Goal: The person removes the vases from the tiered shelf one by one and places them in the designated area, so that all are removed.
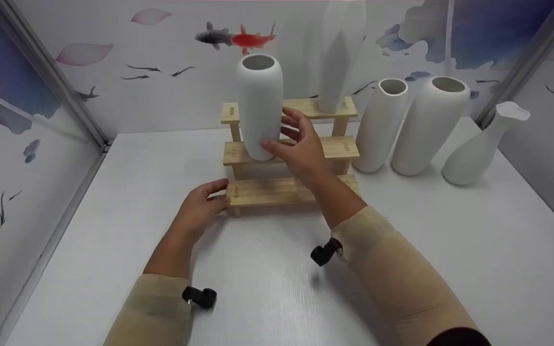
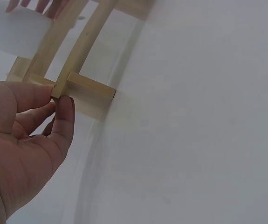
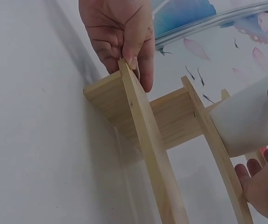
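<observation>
Both our arms are out over the worktop (image 1: 402, 240), and look at this left hand (image 1: 200, 206): low down, nearer the left edge, left thumb (image 2: 36, 96) and fingers (image 2: 65, 114) drawn together in a neat pinch! The left forearm (image 1: 169, 252) slants inward, bare ahead of a tan sleeve (image 1: 154, 312). Over to our right hand (image 1: 303, 149), higher and reaching further towards the back edge, its fingers (image 1: 297, 117) loosely bent and slightly spread, right thumb (image 1: 276, 147) standing apart from them! The right forearm (image 1: 342, 204) angles across from the right.
</observation>
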Demonstrator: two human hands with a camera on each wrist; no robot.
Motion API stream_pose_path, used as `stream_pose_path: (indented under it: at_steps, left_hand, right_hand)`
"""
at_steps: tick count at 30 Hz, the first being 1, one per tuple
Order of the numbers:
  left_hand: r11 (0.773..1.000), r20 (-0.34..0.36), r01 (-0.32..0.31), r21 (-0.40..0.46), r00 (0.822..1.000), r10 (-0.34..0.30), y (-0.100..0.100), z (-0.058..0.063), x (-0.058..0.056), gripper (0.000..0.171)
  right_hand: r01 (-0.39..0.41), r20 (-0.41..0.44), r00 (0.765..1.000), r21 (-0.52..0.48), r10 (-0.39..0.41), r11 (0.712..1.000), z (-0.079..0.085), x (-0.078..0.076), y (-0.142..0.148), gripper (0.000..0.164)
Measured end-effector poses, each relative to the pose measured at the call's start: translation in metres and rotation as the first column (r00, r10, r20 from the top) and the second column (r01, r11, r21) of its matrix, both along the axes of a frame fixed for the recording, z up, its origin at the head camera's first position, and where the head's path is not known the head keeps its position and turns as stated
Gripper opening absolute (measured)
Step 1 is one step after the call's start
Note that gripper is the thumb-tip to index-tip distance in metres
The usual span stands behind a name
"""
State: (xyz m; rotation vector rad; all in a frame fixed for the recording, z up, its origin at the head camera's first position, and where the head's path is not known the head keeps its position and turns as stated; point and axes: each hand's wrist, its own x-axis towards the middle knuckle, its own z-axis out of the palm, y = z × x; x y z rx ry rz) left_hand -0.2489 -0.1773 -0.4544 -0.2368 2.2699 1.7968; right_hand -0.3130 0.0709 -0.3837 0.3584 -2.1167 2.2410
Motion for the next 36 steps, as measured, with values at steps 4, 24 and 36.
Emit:
stream_pose_path:
  at_steps: [4,24,36]
  left_hand:
    - [1.000,0.001,0.003,0.000,1.000,-0.003,0.000,0.000,0.000,0.056]
    - [0.999,0.004,0.004,-0.041,1.000,-0.004,0.000,-0.001,-0.001,0.055]
    - [1.000,0.024,-0.005,-0.028,1.000,0.005,0.001,0.002,0.001,0.054]
  right_hand:
    - [0.003,-0.012,1.000,0.016,-0.003,1.000,0.001,-0.003,-0.004,0.091]
    - [-0.015,-0.068,0.998,0.021,0.016,1.000,0.002,-0.002,-0.007,0.091]
    - [-0.015,-0.067,0.998,-0.031,0.013,0.999,0.002,0.022,0.014,0.091]
